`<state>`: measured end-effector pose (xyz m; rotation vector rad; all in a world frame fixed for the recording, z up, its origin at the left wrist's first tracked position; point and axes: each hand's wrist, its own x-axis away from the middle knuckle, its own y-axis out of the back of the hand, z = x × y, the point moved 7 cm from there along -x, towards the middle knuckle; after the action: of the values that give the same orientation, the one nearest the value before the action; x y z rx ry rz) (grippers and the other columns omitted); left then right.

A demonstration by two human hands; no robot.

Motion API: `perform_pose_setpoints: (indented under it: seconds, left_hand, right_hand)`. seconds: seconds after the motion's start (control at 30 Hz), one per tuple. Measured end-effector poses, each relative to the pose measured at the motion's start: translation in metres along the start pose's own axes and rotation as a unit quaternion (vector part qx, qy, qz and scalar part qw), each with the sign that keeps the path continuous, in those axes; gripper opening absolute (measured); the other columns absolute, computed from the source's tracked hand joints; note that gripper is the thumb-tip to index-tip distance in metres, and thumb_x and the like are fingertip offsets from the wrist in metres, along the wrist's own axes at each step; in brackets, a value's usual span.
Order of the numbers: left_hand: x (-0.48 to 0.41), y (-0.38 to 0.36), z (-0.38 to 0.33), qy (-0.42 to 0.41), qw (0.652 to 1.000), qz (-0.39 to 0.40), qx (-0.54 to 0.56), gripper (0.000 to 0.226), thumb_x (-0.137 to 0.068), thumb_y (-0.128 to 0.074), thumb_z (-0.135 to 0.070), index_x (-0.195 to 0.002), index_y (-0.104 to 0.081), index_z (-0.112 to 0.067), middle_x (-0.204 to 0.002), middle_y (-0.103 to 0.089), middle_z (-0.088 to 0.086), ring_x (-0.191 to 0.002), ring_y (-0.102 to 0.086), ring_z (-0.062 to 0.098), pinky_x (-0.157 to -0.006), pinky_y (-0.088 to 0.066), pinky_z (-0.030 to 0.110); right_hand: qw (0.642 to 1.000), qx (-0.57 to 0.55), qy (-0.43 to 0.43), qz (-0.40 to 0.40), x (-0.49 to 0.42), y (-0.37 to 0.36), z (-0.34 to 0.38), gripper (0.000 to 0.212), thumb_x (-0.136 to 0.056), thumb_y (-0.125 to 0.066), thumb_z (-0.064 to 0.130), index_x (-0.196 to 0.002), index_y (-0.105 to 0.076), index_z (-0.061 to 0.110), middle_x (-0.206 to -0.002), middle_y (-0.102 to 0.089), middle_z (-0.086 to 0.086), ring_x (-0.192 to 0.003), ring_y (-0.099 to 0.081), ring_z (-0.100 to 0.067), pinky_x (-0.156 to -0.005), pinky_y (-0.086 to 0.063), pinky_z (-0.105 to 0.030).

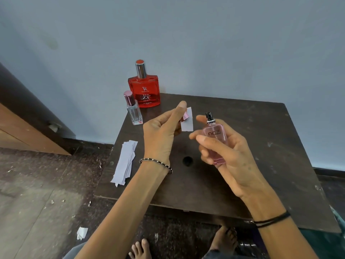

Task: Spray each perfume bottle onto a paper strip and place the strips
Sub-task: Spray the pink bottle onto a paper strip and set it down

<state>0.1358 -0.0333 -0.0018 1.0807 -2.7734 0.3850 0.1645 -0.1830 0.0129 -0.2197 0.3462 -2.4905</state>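
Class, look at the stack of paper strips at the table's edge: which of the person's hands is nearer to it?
Left. The left hand, pinching one strip, is just right of the stack. The right hand, gripping the pink bottle, is farther right.

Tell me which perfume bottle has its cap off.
The pink bottle in the right hand; its black nozzle is bare, the red bottle and clear bottle are capped.

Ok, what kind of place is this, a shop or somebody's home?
Probably a room in a home: a small scuffed table stands by a plain painted wall, paper scraps litter the floor, and the person's feet are bare.
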Motion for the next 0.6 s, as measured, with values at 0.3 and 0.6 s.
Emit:
perform_pose_setpoints:
  seconds: [0.3,0.6]
  left_hand:
    - [0.004,-0.003,0.002,0.042,0.997,0.039,0.043,0.026,-0.086,-0.077,-0.031,-0.098,-0.081,-0.008,-0.097,-0.080,0.013,-0.098,-0.076,0.027,-0.091,-0.060,0.038]
    - [0.011,-0.013,0.004,0.069,0.993,0.084,0.035,0.027,-0.086,-0.076,-0.030,-0.098,-0.080,-0.007,-0.091,-0.081,0.009,-0.088,-0.078,0.023,-0.085,-0.062,0.036]
  right_hand:
    - [1.000,0.009,0.014,-0.013,-0.004,0.000,-0.002,0.050,-0.097,-0.056,0.022,-0.144,-0.045,0.035,-0.091,-0.064,-0.003,-0.068,-0.058,-0.018,-0.048,-0.046,-0.025]
    - [0.911,0.381,0.131,-0.088,-0.002,0.008,0.006,0.043,-0.091,-0.066,0.033,-0.125,-0.045,0.045,-0.102,-0.060,0.024,-0.082,-0.063,0.003,-0.068,-0.048,-0.006]
